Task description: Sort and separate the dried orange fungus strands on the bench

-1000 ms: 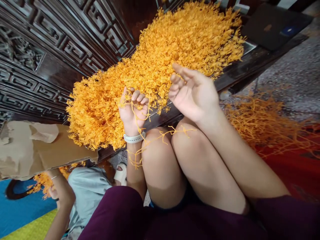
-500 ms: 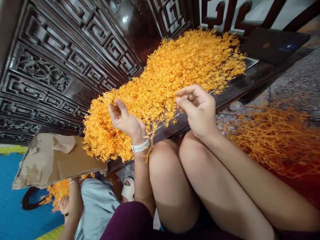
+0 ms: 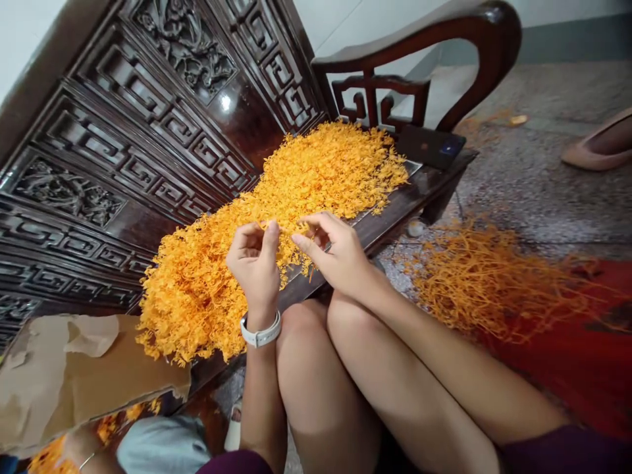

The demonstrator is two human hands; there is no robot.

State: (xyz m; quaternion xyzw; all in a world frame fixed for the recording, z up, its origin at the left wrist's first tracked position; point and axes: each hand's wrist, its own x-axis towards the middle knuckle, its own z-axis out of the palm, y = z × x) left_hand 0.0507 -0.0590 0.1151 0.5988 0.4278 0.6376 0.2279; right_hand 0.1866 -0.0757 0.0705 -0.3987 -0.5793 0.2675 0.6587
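Observation:
A long heap of small orange pieces (image 3: 316, 164) lies along the seat of a dark carved wooden bench (image 3: 390, 217). Over the heap's front edge, my left hand (image 3: 257, 253), with a white watch (image 3: 261, 330) on its wrist, is closed with thumb and fingertips together. Whatever it pinches is too small to tell from the orange behind. Just right of it, my right hand (image 3: 336, 247) has its fingers bent and thumb near the fingertips; a bit of orange shows by them, but its hold is unclear. A narrow gap separates the hands.
Torn cardboard (image 3: 108, 368) lies at the left, above another person's hand (image 3: 81, 447) and light-blue clothed leg (image 3: 162, 444). A dark flat object (image 3: 429, 146) rests at the bench's far end. Orange strands (image 3: 484, 276) are piled on the floor beside red material (image 3: 563, 349). A shoe (image 3: 600, 141) stands upper right.
The view has shifted, showing more of the bench's armrest and floor. My hands have come close together over the heap. The strand that hung by my left wrist no longer shows there.

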